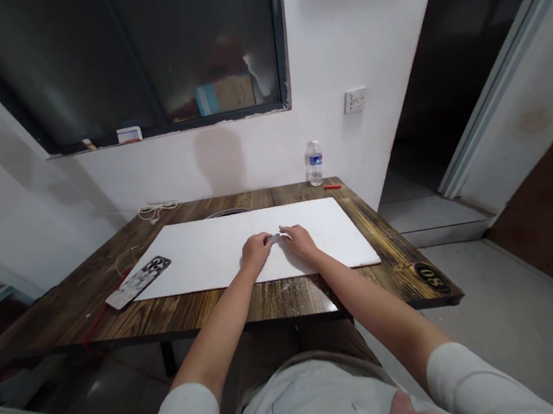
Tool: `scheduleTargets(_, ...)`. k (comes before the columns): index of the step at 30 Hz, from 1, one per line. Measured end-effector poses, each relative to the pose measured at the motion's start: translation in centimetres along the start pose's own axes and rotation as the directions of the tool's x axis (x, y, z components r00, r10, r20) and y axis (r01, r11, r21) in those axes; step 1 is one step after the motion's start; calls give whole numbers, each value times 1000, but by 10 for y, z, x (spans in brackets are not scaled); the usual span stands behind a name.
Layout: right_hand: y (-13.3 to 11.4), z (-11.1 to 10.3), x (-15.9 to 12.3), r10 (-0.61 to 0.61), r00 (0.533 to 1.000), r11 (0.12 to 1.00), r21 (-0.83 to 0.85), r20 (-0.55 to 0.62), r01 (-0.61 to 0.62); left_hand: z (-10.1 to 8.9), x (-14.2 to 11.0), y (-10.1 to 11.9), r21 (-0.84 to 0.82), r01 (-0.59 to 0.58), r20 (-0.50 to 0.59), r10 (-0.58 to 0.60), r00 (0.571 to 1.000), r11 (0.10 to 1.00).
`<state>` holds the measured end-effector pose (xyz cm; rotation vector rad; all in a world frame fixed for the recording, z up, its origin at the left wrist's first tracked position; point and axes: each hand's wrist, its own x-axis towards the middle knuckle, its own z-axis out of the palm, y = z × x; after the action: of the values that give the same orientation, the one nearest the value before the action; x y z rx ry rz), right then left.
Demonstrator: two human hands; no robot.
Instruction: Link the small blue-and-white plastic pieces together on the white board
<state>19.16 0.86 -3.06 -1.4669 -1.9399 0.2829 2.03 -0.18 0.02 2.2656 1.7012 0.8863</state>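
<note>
Over the white board on the table, my left hand pinches a small, flat greyish piece between thumb and fingers. It is too small to name. Close by on the right, my right hand is open, its fingertips and thumb apart beside the free end of the piece. Whether they touch it I cannot tell. Toward the board's left end, a phone in a patterned case lies partly over the board's edge.
The dark wooden table stands against the wall. A water bottle and a red stick-like object are at its back right. A white cable lies at the back left, and a round number plate marks the front right corner.
</note>
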Motion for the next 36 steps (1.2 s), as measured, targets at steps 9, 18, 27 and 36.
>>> scheduleTargets(9, -1, 3, 2, 28, 996, 938, 342, 90, -58, 4, 3, -7, -78, -8, -39, 5, 999, 997)
scheduleTargets(18, -1, 2, 2, -14, 992, 995, 102, 128, 1, 7, 3, -10, -54, -43, -41, 41, 998, 998)
scheduleTargets(27, -7, -4, 0, 49, 984, 999, 7, 171, -51, 9, 5, -15, -93, -103, -55, 98, 994, 990)
scheduleTargets(36, -3, -1, 3, 68, 983, 997, 30, 172, -74, 10, 5, -16, -102, -173, -61, 167, 984, 980)
